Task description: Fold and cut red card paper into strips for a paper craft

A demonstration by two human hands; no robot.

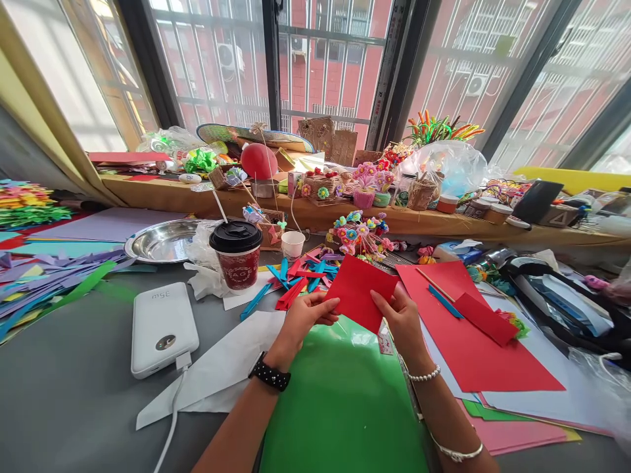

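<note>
A small red paper [359, 292] is held up flat between both hands, above the far end of a shiny green board [345, 401]. My left hand [308, 318] pinches its left corner between thumb and fingers. On the right side, my right hand [398, 314] grips the paper's edge, thumb in front. Just beyond the paper lies a pile of folded blue and red strips [296, 279]. To the right, a large red sheet [473, 328] bears a thin stick, a blue strip and a smaller red piece.
A white power bank [164, 328] with a cable sits at left, near a lidded dark red cup [237, 259], a white paper cup [292, 244] and a metal dish [165, 242]. Craft items crowd the windowsill [315, 213]. A black bag [566, 295] lies at right.
</note>
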